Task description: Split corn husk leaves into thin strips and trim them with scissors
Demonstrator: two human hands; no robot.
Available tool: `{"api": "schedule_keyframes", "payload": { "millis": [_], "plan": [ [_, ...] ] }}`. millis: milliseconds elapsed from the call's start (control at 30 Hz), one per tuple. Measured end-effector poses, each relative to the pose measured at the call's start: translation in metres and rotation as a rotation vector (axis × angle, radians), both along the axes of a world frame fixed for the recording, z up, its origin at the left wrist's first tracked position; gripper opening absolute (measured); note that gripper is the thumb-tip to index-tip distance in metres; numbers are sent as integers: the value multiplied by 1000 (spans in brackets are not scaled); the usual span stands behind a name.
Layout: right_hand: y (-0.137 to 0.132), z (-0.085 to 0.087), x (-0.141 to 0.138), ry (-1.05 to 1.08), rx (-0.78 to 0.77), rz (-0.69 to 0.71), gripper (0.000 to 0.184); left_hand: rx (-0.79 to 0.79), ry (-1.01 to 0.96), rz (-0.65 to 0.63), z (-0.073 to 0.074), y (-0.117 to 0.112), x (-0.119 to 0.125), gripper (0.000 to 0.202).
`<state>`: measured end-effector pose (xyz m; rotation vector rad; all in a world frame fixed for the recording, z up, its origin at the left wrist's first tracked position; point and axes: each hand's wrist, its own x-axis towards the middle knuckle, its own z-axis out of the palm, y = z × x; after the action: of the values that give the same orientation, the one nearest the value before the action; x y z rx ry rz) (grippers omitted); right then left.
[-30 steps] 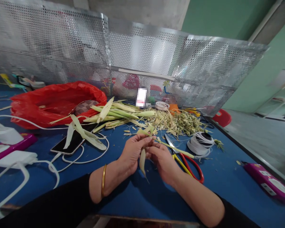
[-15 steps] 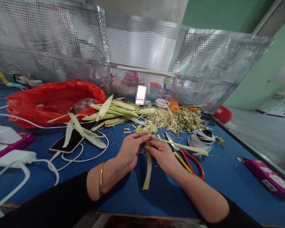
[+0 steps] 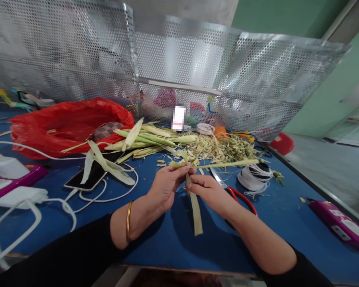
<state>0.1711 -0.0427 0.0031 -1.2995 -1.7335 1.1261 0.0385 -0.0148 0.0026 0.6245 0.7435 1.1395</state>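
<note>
My left hand and my right hand meet over the blue table, both pinched on a pale green leaf strip. One end of the strip hangs down between my wrists. The other end runs out to the right as a long thin strip above the table. A gold bangle sits on my left wrist. Red-handled scissors lie just right of my right hand, partly hidden by it.
A pile of green leaves and trimmings lies behind my hands. A red plastic bag is at the left, with a phone and white cables near it. White cord spool and a pink case are right. Perforated metal screen behind.
The hanging end of the strip has swung a little to the right and hangs lower. The long end has lifted from pointing down-right to nearly level. Both hands stay close together.
</note>
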Motion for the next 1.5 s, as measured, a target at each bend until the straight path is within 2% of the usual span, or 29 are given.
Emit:
{"api": "schedule_keyframes", "payload": {
  "millis": [133, 333, 567, 667, 733, 867, 967, 1133, 1267, 1400, 1500],
  "plan": [
    [-2, 2, -3, 97, -47, -42, 24, -2, 16, -32, 7, 1, -4, 17],
    [0, 1, 0, 36, -23, -42, 25, 94, 37, 27, 5, 1, -5, 12],
    [-1, 2, 2, -140, 136, 44, 23, 139, 97, 93, -2, 2, -1, 13],
    [0, 1, 2, -159, 166, -31, 26, 121, 96, 68, 1, 5, -3, 15],
    [2, -1, 3, -83, 176, -155, 29, 107, 112, 40, 4, 5, -6, 17],
    [6, -1, 7, 333, 171, -406, 25, 108, 164, -16, 7, 4, -9, 21],
    [9, -1, 8, 524, 153, -425, 24, 128, 210, -80, 7, 1, -9, 23],
    [10, 0, 9, 618, 126, -381, 22, 164, 258, -192, 6, 0, -7, 22],
    [6, 3, 7, 523, 205, -396, 21, 173, 306, -103, 4, 1, -5, 19],
    [0, 3, 5, 184, 455, -350, 20, 175, 315, -3, 1, 3, -5, 15],
    [0, 2, 6, 101, 528, -362, 18, 183, 317, -19, 2, 2, -6, 15]
  ]
}}
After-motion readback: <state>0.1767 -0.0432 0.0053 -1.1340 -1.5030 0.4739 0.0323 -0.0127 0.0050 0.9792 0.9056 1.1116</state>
